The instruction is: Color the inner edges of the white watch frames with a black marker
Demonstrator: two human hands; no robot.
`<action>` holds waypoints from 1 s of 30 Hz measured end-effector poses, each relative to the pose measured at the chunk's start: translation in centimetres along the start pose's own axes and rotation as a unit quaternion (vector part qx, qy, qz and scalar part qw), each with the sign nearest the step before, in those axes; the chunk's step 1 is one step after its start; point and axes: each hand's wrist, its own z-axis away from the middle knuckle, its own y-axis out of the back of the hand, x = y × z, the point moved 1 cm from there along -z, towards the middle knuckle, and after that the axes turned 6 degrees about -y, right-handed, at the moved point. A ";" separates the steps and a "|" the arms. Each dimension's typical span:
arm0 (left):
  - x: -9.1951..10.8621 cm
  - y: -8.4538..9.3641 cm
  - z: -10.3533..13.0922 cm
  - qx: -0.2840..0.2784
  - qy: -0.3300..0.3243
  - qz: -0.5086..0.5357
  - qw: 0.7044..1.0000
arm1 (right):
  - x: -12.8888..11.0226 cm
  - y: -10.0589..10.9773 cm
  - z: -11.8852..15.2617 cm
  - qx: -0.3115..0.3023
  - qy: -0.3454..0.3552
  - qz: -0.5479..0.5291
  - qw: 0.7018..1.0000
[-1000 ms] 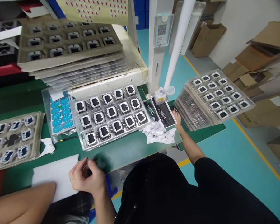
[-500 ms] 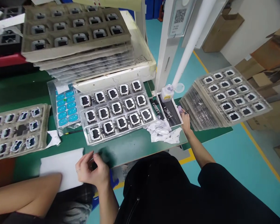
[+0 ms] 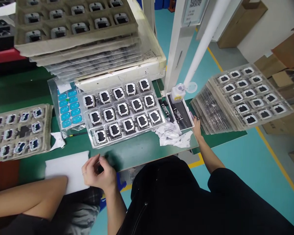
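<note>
My left hand (image 3: 99, 173) hovers at the front edge of the green table, near a white sheet (image 3: 68, 168). Its fingers are loosely curled with a gap to the thumb, and nothing shows in it. My right hand (image 3: 197, 128) is at the table's right side, between an open box (image 3: 189, 124) and a tall stack of clear trays (image 3: 210, 111). Its fingers are bent; something lilac and a thin dark thing show at the tips, too small to name. Before me lies a clear plastic tray (image 3: 117, 139) with rows of white-rimmed black square parts.
A white bottle (image 3: 177, 94) and markers (image 3: 165, 109) are by the crumpled cloth (image 3: 172, 135). More stacked trays (image 3: 78, 42) rise at the back. Another tray (image 3: 45, 143) lies left, beside bagged blue pieces (image 3: 70, 109). A co-worker's arm (image 3: 29, 197) reaches in at lower left.
The view has shifted slightly, moving the right-hand stack a little to the right in the picture. Both hands keep nearly the same pose and place.
</note>
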 end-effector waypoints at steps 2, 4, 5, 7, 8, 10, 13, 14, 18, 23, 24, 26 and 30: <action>-0.1 0.0 0.1 0.000 -0.001 -0.001 1.000 | -0.2 -0.1 -0.6 0.006 -0.024 0.013 1.000; -0.2 0.0 0.1 0.000 -0.003 -0.002 1.000 | -0.5 -0.1 -1.1 0.007 -0.040 0.022 0.999; -0.3 0.0 0.1 -0.002 -0.003 -0.003 1.000 | -0.7 0.0 -1.3 0.006 -0.044 0.026 0.999; -0.2 0.0 0.1 -0.006 -0.001 -0.005 1.000 | -1.1 0.2 -1.7 0.003 -0.047 0.030 0.998; -0.2 0.0 0.0 -0.008 0.000 -0.006 1.000 | -1.3 0.3 -1.9 0.001 -0.046 0.031 0.998; 0.0 0.0 0.0 -0.011 0.002 -0.008 1.000 | -1.9 0.6 -2.3 -0.003 -0.042 0.031 0.999; 0.2 0.0 -0.1 -0.011 0.003 -0.012 1.000 | -2.7 1.1 -3.1 -0.006 -0.040 0.030 0.999; 0.3 0.0 -0.1 -0.011 0.004 -0.012 1.000 | -2.9 1.2 -3.5 -0.005 -0.043 0.030 0.999; 0.5 0.0 0.0 -0.006 0.004 -0.009 1.000 | -3.7 1.7 -4.9 0.003 -0.063 0.034 0.997; 0.4 -0.1 0.0 -0.012 -0.001 -0.001 1.000 | -4.5 1.1 -6.2 0.022 -0.103 0.054 0.993; 0.3 -0.2 0.1 -0.013 -0.005 0.001 1.000 | -4.7 0.8 -6.4 0.026 -0.108 0.058 0.992; 0.3 -0.3 0.2 -0.013 -0.010 0.003 1.000 | -5.3 0.4 -6.8 0.034 -0.112 0.062 0.991; 1.2 0.0 0.0 -0.024 -0.020 0.005 0.999 | -7.3 0.9 -7.2 0.053 -0.055 0.041 0.996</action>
